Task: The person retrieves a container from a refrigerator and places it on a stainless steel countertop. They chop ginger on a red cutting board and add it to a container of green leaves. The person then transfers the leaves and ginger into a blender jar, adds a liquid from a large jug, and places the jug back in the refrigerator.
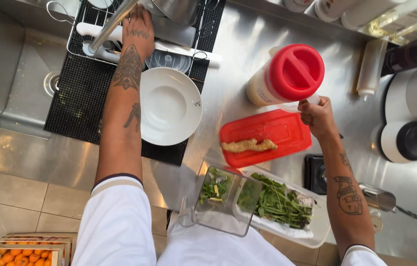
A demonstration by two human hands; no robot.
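I find the left hand [138, 30] reaching up into the wire dish rack [78, 34] beside the sink [1, 74], its grip closed around a metal handle [112, 22] — what the handle belongs to runs out of view. The right hand [318, 116] sits at the base of a large jug [287, 76] with a red lid, standing upright on the worktop [238, 54]; its fingers are curled at the jug's lower edge, but whether they are clamped on it I cannot tell.

In my judgement the jug, full of pale contents, will be heavy and its smooth plastic wall slippery; the body under the lid is the sound place to take hold. The metal handle is stiff and should hold firm.

Just below the jug lies a red tray [267, 135] bearing a knobbly root [249, 145]. Nearer me stand a clear blender jar [221, 199] and a white tub of green leaves [280, 202]. A white bowl [169, 106] rests on the black mat [78, 98].

The steel worktop is bright and smooth — crowded at right with containers. A crate of oranges [21, 256] sits on the tiled floor.
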